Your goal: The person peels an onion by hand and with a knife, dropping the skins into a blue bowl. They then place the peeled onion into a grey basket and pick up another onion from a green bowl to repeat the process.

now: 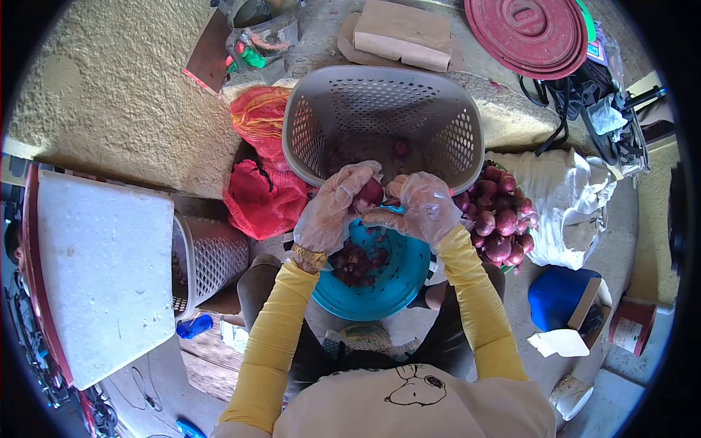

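My left hand (334, 208), in a clear plastic glove, is closed around a red onion (369, 196). Facing it, my gloved right hand (426, 207) has its fingers curled round a small tool with a blue part (393, 209); its blade or tip cannot be made out. Both hands are above a turquoise basin (411, 281), in which dark red onion skins (358, 264) lie. Just beyond my hands stands a grey-brown perforated basket (467, 120), with an onion (401, 148) at its bottom. Whole red onions (504, 215) are heaped to the right of my right hand.
Red mesh sacks (266, 193) lie left of the basket. A white sack (573, 212) lies beyond the onion heap. At left, a white board (106, 274) stands beside another perforated basket (219, 255). A cardboard box (403, 33) and red lid (529, 33) rest on the ledge.
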`<state>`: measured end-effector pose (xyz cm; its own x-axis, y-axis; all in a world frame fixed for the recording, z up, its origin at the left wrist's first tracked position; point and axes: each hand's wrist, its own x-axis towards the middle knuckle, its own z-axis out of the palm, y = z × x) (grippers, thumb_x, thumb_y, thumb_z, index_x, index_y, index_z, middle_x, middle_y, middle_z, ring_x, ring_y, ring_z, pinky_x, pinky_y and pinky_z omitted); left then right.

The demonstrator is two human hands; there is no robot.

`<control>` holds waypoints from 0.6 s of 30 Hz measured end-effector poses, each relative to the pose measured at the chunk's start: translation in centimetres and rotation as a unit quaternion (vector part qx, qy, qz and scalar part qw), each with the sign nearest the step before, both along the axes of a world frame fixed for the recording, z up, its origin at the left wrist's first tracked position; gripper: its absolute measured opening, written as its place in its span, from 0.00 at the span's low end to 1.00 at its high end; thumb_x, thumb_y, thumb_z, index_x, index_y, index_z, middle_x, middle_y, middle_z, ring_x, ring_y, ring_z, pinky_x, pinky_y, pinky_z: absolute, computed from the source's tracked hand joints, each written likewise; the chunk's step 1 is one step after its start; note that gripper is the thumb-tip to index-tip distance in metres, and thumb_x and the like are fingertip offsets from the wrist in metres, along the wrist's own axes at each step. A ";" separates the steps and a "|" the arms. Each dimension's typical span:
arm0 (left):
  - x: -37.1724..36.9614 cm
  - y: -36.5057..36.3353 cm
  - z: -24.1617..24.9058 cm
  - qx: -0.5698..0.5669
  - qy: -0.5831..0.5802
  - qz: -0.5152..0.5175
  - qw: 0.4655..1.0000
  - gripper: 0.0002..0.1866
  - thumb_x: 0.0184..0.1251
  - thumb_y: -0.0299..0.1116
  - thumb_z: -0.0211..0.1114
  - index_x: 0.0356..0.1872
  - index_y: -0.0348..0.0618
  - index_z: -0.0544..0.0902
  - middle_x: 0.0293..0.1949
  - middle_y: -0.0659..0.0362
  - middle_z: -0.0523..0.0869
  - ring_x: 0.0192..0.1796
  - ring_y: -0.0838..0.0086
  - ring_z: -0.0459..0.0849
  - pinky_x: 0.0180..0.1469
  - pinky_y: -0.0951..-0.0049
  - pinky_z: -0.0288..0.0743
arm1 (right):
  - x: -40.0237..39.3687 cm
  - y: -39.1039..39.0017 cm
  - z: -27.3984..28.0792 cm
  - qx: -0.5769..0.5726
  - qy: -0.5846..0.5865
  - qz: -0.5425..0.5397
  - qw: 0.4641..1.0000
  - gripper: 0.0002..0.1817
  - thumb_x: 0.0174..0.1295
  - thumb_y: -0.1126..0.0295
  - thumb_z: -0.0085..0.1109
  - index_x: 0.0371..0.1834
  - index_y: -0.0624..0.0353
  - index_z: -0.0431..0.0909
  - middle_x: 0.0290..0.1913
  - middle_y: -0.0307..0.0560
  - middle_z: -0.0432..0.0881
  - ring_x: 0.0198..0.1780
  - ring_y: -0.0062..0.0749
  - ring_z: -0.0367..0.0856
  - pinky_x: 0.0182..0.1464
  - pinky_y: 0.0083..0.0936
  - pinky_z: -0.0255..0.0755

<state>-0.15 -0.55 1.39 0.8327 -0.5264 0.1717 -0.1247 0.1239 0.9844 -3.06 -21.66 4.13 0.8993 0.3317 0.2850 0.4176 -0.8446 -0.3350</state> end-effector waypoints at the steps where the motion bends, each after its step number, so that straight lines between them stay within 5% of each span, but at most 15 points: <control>1: 0.2 0.1 -0.2 0.033 -0.046 -0.002 0.998 0.26 0.74 0.26 0.64 0.72 0.43 0.74 0.62 0.54 0.81 0.58 0.67 0.82 0.61 0.72 0.79 | 0.0 0.0 0.1 0.000 0.000 0.000 1.000 0.35 0.49 0.30 0.73 0.26 0.54 0.80 0.26 0.46 0.79 0.31 0.50 0.82 0.35 0.40 0.77; 2: 0.4 0.2 -0.5 0.066 -0.091 -0.005 0.994 0.33 0.67 0.17 0.67 0.74 0.45 0.72 0.64 0.52 0.81 0.59 0.63 0.84 0.62 0.69 0.80 | -0.1 0.1 0.2 -0.013 0.007 0.000 1.000 0.34 0.49 0.30 0.73 0.26 0.54 0.80 0.26 0.46 0.80 0.31 0.49 0.82 0.35 0.40 0.77; 6: 1.3 0.7 -1.3 0.028 0.037 -0.043 0.998 0.36 0.65 0.16 0.68 0.74 0.46 0.71 0.66 0.51 0.80 0.62 0.58 0.83 0.65 0.64 0.81 | -0.2 0.1 -0.6 -0.002 0.048 0.030 0.998 0.32 0.51 0.31 0.73 0.28 0.51 0.84 0.26 0.43 0.81 0.31 0.45 0.83 0.35 0.38 0.77; 8: 0.4 0.4 0.0 0.167 -0.226 0.076 0.957 0.22 0.79 0.33 0.62 0.71 0.41 0.75 0.65 0.54 0.80 0.66 0.60 0.81 0.65 0.59 0.81 | -0.6 0.0 -0.6 -0.009 0.069 0.050 0.996 0.30 0.52 0.30 0.72 0.30 0.49 0.86 0.28 0.43 0.83 0.33 0.46 0.84 0.38 0.40 0.78; 9: 0.2 0.3 -0.4 0.167 -0.226 0.076 0.957 0.22 0.79 0.33 0.62 0.71 0.41 0.75 0.65 0.54 0.80 0.66 0.60 0.81 0.65 0.59 0.81 | -0.8 -0.1 -0.6 -0.016 0.092 0.069 0.993 0.29 0.53 0.30 0.71 0.32 0.47 0.89 0.29 0.42 0.86 0.36 0.46 0.86 0.40 0.41 0.79; 10: 0.1 0.3 -0.9 -0.036 0.012 0.063 0.997 0.23 0.82 0.39 0.59 0.70 0.40 0.75 0.65 0.54 0.80 0.67 0.59 0.80 0.66 0.56 0.80 | -1.0 -0.2 -1.1 -0.016 0.092 0.069 0.993 0.29 0.53 0.30 0.71 0.32 0.47 0.89 0.29 0.42 0.86 0.36 0.46 0.86 0.40 0.41 0.79; 11: 0.0 0.2 -1.3 -0.235 0.249 0.044 0.939 0.24 0.84 0.45 0.56 0.69 0.39 0.76 0.66 0.55 0.80 0.67 0.58 0.80 0.67 0.53 0.80 | -1.2 -0.3 -2.1 0.007 0.056 0.071 0.996 0.29 0.52 0.30 0.72 0.32 0.47 0.88 0.29 0.42 0.86 0.35 0.46 0.86 0.40 0.41 0.79; 18: 0.3 -0.1 -0.9 -0.269 0.338 0.056 0.900 0.26 0.83 0.45 0.57 0.71 0.36 0.72 0.65 0.48 0.79 0.65 0.50 0.82 0.67 0.46 0.81 | -0.8 0.9 -0.5 0.038 -0.011 -0.014 0.999 0.36 0.45 0.30 0.77 0.37 0.54 0.86 0.23 0.44 0.79 0.30 0.43 0.83 0.35 0.36 0.76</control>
